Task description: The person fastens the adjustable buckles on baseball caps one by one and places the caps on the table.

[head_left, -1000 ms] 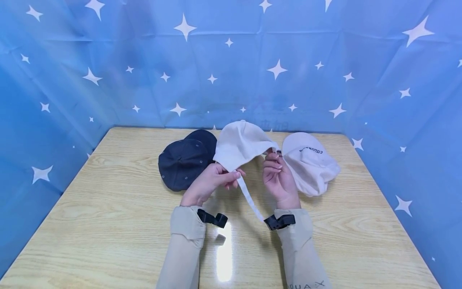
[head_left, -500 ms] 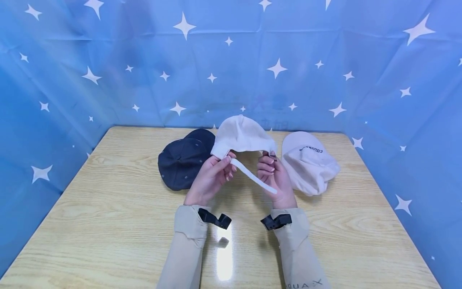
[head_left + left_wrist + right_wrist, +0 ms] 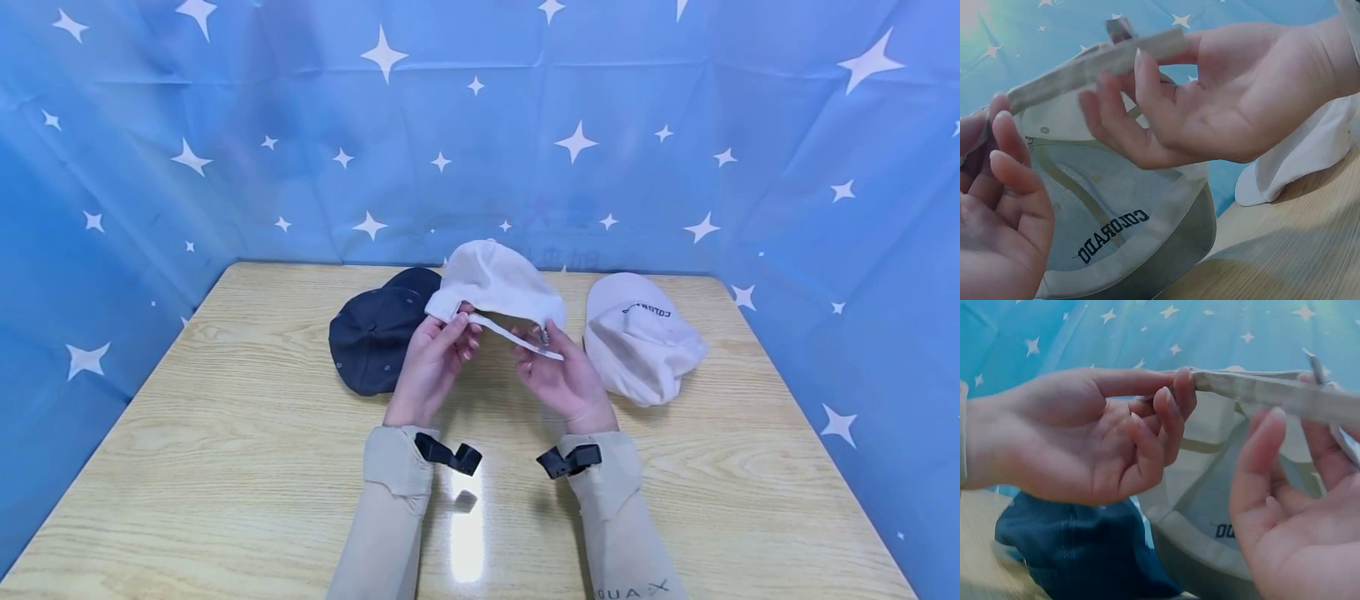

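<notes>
A white baseball cap [image 3: 495, 279] is held up off the table, its back opening toward me. My left hand [image 3: 431, 367] pinches the opening's left corner, where the loose back strap [image 3: 510, 333] begins. The strap slants down to the right, its free end crossing in front of my right hand [image 3: 562, 379]. That hand holds the cap's right corner near a small metal buckle [image 3: 1119, 30], its fingers close against the strap; the exact thumb contact is partly hidden. In the left wrist view, dark COLORADO lettering [image 3: 1113, 237] shows within the cap.
A dark navy cap [image 3: 375, 337] lies on the wooden table [image 3: 225, 467] to the left of the hands. Another white cap [image 3: 641, 346] with lettering lies at the right. A blue star-patterned curtain [image 3: 480, 125] hangs behind the table.
The white cap has come up and shifted slightly left, turning its back opening toward me. The strap, earlier hanging down, has swung up to the right hand by the buckle.
</notes>
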### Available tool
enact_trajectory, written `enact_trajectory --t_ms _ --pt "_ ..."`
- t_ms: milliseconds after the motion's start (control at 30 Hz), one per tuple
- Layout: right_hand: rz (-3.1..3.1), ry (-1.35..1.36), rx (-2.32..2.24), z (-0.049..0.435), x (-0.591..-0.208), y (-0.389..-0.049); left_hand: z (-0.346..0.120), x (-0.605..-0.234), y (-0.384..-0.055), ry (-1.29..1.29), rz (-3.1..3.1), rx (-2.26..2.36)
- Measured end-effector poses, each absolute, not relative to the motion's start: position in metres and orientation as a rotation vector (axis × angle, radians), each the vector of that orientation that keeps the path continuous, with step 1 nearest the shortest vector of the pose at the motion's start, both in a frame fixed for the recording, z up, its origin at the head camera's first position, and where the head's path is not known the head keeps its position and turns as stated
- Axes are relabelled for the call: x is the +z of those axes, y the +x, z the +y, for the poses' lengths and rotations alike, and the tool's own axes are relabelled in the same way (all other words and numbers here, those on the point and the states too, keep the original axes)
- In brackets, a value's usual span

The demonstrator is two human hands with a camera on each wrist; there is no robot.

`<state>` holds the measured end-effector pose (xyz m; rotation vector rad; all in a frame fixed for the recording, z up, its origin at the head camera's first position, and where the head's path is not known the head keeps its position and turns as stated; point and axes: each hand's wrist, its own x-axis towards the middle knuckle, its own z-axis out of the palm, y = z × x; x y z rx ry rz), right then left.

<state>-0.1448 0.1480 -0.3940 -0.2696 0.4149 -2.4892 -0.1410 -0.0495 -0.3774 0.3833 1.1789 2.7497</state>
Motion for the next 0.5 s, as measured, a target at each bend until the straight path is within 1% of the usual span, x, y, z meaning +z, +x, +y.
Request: enact_trajectory --t_ms 267,367,500 --pt "0.505 -0.327 -2.496 0.146 -0.393 -0.145 -0.048 -0.375 -0.141 0.363 1.274 2.768" --pt "0.530 -0.304 -2.522 0.145 -0.392 -0.144 -0.043 -0.373 -0.139 0.316 1.399 2.681" --pt "0.546 -0.276 -2.536 0.145 -0.391 -0.144 -0.035 -0.373 -0.137 0.295 1.635 2.455"
